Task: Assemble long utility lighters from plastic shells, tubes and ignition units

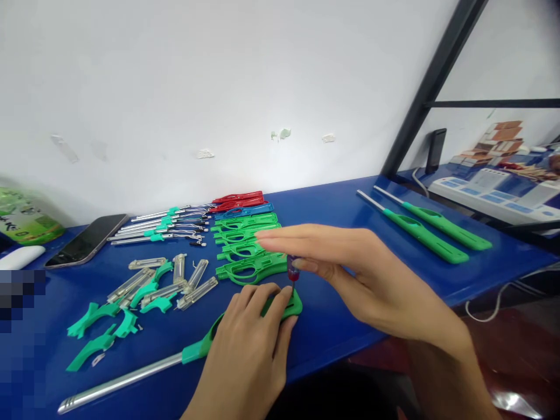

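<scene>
A long-necked green gas lighter (196, 350) lies along the front of the blue table, its metal tube toward the left. My left hand (251, 344) is closed over its handle, pressing it down. Above the handle's right end, my right hand (350, 268) holds a small screwdriver (293, 269) upright between thumb and fingers, its shaft meeting the green handle. Most of the screwdriver's grip is hidden by my fingers. Just behind my hands lie several green handle halves (245, 254), with blue (245, 210) and red (238, 200) ones beyond them.
Metal tubes with wires (161, 224) are lined up by the wall. Clear fuel tanks (196, 291) and green triggers (94, 318) lie scattered at left. A phone (87, 239) sits farther left. Two whole green lighters (424, 233) rest at right, near a black metal frame (420, 105).
</scene>
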Motion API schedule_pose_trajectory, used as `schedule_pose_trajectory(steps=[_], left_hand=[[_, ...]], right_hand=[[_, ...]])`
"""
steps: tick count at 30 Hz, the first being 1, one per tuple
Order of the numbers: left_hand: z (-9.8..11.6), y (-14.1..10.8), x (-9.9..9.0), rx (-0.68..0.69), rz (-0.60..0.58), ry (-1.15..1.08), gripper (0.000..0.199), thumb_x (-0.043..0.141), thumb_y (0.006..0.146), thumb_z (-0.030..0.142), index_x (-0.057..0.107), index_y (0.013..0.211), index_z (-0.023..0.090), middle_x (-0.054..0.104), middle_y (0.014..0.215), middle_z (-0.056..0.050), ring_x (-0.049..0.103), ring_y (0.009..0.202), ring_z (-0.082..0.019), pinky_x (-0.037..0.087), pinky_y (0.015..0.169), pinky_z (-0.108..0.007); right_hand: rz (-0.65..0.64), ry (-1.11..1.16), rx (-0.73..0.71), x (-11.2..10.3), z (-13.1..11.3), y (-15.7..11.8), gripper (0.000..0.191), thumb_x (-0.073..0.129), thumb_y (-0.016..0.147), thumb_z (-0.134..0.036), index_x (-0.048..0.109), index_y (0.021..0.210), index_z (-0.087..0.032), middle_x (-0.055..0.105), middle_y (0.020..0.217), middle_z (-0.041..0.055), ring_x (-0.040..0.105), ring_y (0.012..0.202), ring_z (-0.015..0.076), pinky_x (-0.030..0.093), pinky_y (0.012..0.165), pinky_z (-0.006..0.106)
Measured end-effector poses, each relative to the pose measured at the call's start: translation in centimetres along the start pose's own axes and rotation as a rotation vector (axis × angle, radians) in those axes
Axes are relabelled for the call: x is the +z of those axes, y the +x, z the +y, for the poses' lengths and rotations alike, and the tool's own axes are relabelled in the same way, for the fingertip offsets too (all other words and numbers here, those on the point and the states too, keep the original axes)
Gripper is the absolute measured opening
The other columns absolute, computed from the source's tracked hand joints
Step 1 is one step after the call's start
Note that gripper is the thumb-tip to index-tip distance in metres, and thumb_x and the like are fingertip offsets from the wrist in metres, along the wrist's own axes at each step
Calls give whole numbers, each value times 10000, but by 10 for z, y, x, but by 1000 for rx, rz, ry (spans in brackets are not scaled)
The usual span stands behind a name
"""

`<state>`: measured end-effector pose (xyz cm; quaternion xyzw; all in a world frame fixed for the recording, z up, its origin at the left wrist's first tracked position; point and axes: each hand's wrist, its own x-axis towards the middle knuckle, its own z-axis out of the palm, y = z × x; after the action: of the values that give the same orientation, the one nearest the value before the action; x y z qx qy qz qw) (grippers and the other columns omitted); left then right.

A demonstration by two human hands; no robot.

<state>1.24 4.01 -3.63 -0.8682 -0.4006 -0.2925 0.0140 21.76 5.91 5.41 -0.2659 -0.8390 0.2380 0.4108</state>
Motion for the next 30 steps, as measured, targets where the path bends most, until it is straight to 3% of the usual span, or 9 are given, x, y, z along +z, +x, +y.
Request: schedule_pose_trajectory(steps=[3, 9, 12, 16, 20, 25, 26, 28, 30], left_hand=[[0, 0, 0, -4, -2, -6, 284, 583, 1025, 170, 574, 1302, 232, 720, 1178, -88, 683, 1016, -339, 638, 821, -589], [0, -1, 0, -8, -13, -26, 299, 573, 1027, 150, 561, 1318, 219, 709, 1216, -102, 666, 1057, -344, 627, 875, -601], [0, -2, 1, 8, 6, -16, 315, 581, 1028, 157, 553, 1338, 209, 707, 1211, -112, 663, 1061, -348, 635, 860, -598], [-1, -4, 3, 16, 29, -6, 326, 598, 1024, 165, 550, 1345, 196, 702, 1209, -124, 663, 1062, -351, 646, 838, -598], [-2, -3, 3, 20, 29, -1, 322, 596, 1022, 163, 549, 1339, 197, 711, 1192, -119, 671, 1046, -354, 644, 835, -615], [-3, -3, 4, 18, 32, 9, 312, 584, 1026, 164, 554, 1335, 197, 713, 1188, -116, 681, 1042, -359, 645, 828, -616], [-3, -3, 4, 20, 31, 11, 311, 580, 1029, 165, 555, 1337, 195, 713, 1188, -117, 683, 1044, -360, 645, 833, -618], [-3, -4, 4, 22, 29, 17, 314, 574, 1032, 171, 554, 1346, 190, 712, 1191, -121, 685, 1051, -362, 643, 844, -623], [-2, -4, 5, 20, 32, 15, 325, 580, 1033, 177, 550, 1356, 190, 710, 1200, -125, 685, 1061, -362, 642, 855, -625]], right_hand=[[-2, 114, 35, 1, 5, 3, 428, 483, 1053, -13, 716, 1337, -233, 756, 1217, -32, 709, 1043, 56, 559, 907, 149], [126, -178, 42, 3, 3, 8, 100, 766, 976, -239, 808, 1065, -258, 575, 842, -38, 575, 745, 75, 473, 653, 201], [168, -284, 63, 2, 1, 6, 178, 777, 970, -294, 799, 1141, -251, 630, 917, -15, 609, 783, 95, 492, 688, 235], [60, -83, 44, 0, 0, 2, 363, 529, 1090, -137, 676, 1412, -219, 709, 1328, 19, 666, 1199, 109, 525, 1008, 214], [9, 103, 109, 0, -1, 3, 390, 463, 1090, -74, 731, 1309, -254, 780, 1139, -57, 717, 1013, 55, 553, 890, 160], [167, -132, 87, 4, 1, 9, 46, 776, 970, -249, 795, 1011, -240, 745, 919, -61, 661, 821, 70, 513, 739, 196], [196, -187, 91, 4, 1, 9, 82, 821, 933, -299, 799, 989, -244, 727, 879, -59, 643, 780, 76, 502, 710, 215], [215, -248, 96, 4, 0, 7, 141, 836, 917, -344, 807, 1015, -247, 719, 868, -52, 641, 767, 83, 500, 702, 230], [167, -208, 93, 1, -2, 4, 162, 748, 998, -318, 795, 1135, -245, 767, 1012, -40, 695, 903, 85, 531, 794, 208]])
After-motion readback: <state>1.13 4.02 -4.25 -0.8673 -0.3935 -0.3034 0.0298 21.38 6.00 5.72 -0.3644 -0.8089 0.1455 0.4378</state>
